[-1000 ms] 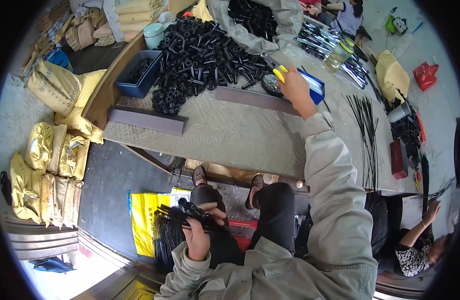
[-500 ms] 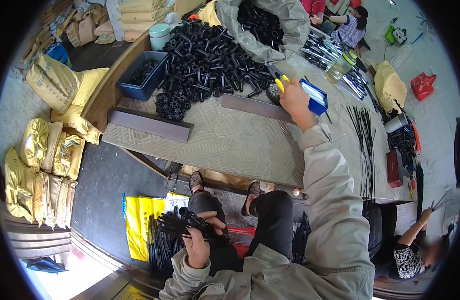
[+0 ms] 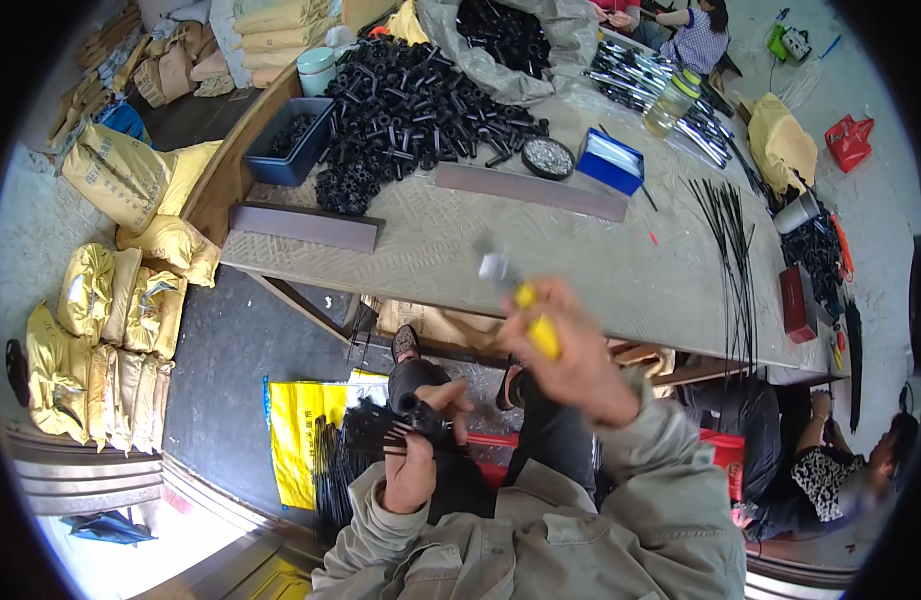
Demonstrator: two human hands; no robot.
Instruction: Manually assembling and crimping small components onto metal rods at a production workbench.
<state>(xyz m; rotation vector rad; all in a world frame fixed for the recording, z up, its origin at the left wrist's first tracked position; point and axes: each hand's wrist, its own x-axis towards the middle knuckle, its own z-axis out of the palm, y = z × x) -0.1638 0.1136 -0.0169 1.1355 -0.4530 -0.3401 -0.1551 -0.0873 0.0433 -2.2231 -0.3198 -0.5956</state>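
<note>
Black tube bundle (image 3: pixel 380 432) sat clamped in the left hand (image 3: pixel 412 470); right hand (image 3: pixel 572 362), closed on a yellow-handled tool (image 3: pixel 536 325), seemingly mid-fitting, needing careful alignment next

Yellow tool handle (image 3: pixel 542 330) in my right hand (image 3: pixel 570 360): smooth glossy plastic, motion-blurred. Bundle of black parts (image 3: pixel 380 432) in my left hand (image 3: pixel 412 470): matt plastic. Bench (image 3: pixel 620 275): rough woven matting. Far pile of black tubes (image 3: pixel 420 95): matt plastic. Blue bin (image 3: pixel 292 140): smooth plastic. Left sacks (image 3: pixel 110 320): shiny yellow woven plastic. Jacket sleeves (image 3: pixel 640 480): matt cloth.
</note>
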